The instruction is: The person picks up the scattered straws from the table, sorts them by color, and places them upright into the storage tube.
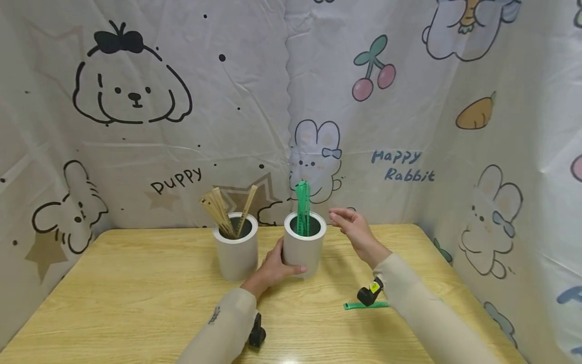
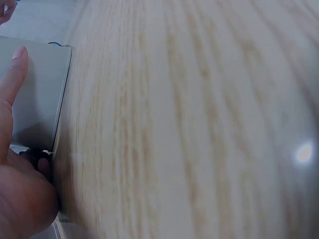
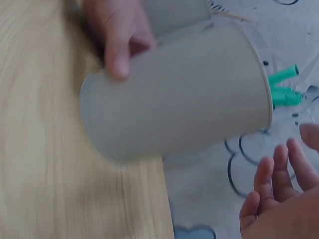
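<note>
My left hand (image 1: 272, 270) grips the lower left side of a white cylindrical holder (image 1: 303, 255), its thumb across the front and its other fingers mostly hidden behind. Slim green sticks with dark print (image 1: 302, 207) stand upright in that holder, their tops well above the rim. To the right of the rim is my right hand (image 1: 359, 235), holding nothing, fingers loosely bent. In the right wrist view the green ends (image 3: 286, 94) poke out near those fingertips. One more green stick (image 1: 356, 306) lies on the table, partly covered by my right forearm and wrist camera.
A second white holder (image 1: 237, 260) stands just left of my left hand, with several tan sticks (image 1: 218, 210) leaning in it. The wooden table (image 1: 150, 288) reaches back to a printed cloth (image 1: 245, 126), which also hangs along both sides.
</note>
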Available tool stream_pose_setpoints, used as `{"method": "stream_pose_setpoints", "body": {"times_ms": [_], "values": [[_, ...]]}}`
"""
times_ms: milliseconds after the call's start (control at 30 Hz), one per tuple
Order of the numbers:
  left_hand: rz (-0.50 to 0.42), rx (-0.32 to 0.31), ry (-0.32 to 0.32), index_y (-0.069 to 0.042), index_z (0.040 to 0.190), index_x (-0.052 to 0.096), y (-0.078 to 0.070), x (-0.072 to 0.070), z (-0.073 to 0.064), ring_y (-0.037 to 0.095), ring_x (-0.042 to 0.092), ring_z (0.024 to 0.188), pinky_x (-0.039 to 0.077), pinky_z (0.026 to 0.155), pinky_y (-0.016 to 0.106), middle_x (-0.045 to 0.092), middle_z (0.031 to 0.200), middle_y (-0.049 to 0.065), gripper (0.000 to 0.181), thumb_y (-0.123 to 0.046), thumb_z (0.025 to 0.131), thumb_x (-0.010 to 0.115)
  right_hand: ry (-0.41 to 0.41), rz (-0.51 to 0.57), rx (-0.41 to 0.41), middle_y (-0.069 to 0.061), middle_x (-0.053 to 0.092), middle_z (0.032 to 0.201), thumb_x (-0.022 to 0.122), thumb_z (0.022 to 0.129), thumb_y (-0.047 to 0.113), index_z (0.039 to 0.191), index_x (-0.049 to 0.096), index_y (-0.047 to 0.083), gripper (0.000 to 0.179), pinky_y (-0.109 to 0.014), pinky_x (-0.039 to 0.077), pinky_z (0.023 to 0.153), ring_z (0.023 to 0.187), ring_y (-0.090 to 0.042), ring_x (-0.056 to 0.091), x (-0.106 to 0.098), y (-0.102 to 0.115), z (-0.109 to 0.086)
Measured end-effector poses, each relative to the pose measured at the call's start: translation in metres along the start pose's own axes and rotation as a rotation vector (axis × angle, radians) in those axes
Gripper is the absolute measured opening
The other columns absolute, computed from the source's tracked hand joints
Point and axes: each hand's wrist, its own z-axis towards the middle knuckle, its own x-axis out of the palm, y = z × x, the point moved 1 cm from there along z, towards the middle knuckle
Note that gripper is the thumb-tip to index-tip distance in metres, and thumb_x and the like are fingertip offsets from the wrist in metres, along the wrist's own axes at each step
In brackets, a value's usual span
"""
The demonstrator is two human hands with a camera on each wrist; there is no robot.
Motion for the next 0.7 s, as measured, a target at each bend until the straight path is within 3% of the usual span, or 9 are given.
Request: {"method": "stream_pose_setpoints", "body": {"times_ms": [133,267,400,533,700], "values": [[-0.011,-0.002,0.000,-0.012,0.162,0.018,-0.002,-0.001,-0.001,0.039,0.036,0.149,0.028,0.122,0.058,0.035,0.163,0.018,0.110,-0.027,0.079,0.088,0.072,-0.127,-0.032,-0.018,0.058,0.139,0.056,0.105,0.033,0.139,0.056,0.002,0.047,-0.041,0.041,0.105,0.113,-0.019,0.058,-0.019,-0.010,-0.006],[-0.019,-0.008,-0.002,-0.012,0.162,0.018,-0.002,-0.002,-0.001,0.039,0.035,0.149,0.027,0.123,0.058,0.034,0.163,0.018,0.110,-0.026,0.079,0.088,0.167,-0.208,-0.062,-0.020,0.057,0.143,0.056,0.105,0.033,0.140,0.056,0.001,0.048,-0.055,0.038,0.115,0.126,-0.033,0.055,-0.040,-0.020,-0.019],[-0.025,-0.013,-0.004,-0.012,0.162,0.018,0.000,-0.002,0.000,0.039,0.034,0.150,0.026,0.124,0.057,0.033,0.164,0.018,0.109,-0.025,0.080,0.088,0.244,-0.260,-0.089,-0.023,0.056,0.145,0.059,0.103,0.028,0.139,0.057,-0.001,0.046,-0.056,0.040,0.116,0.133,-0.040,0.053,-0.063,-0.032,-0.034],[-0.022,-0.016,0.001,-0.013,0.162,0.017,0.000,-0.001,0.000,0.039,0.033,0.150,0.026,0.124,0.058,0.032,0.164,0.017,0.110,-0.026,0.080,0.088,0.304,-0.313,-0.101,-0.027,0.054,0.144,0.062,0.101,0.024,0.137,0.059,-0.002,0.044,-0.044,0.051,0.105,0.123,-0.029,0.060,-0.089,-0.050,-0.050],[-0.016,-0.001,0.002,-0.012,0.162,0.018,0.000,0.000,0.000,0.039,0.034,0.150,0.027,0.123,0.058,0.033,0.164,0.018,0.110,-0.025,0.079,0.088,0.360,-0.331,-0.072,-0.029,0.054,0.141,0.063,0.101,0.023,0.138,0.057,-0.004,0.047,-0.029,0.053,0.091,0.107,-0.005,0.060,-0.117,-0.076,-0.071]]}}
